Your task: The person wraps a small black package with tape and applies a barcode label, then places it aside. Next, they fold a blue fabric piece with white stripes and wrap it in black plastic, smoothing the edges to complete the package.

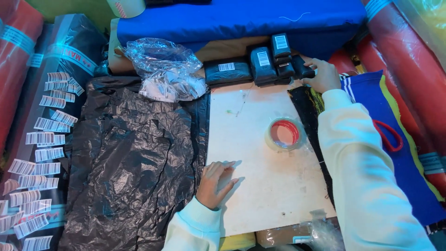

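My left hand (214, 182) lies flat on the left edge of a white board (265, 172), fingers together, holding nothing. My right hand (322, 74) reaches to the far edge of the board and rests its fingers on a small black wrapped packet (302, 67). Beside it stand more black wrapped packets with white barcode labels (261, 62), and a flatter one (227, 72) lies to their left. A roll of clear tape with a red core (285, 134) lies on the board between my arms.
Crumpled black plastic bags (134, 162) cover the area left of the board. A clear bag of labels (165, 69) sits at the back. Barcode stickers (44, 139) line a wrapped roll at left. Blue fabric (232, 18) lies behind; red rolls (409, 79) and red-handled scissors (388, 135) at right.
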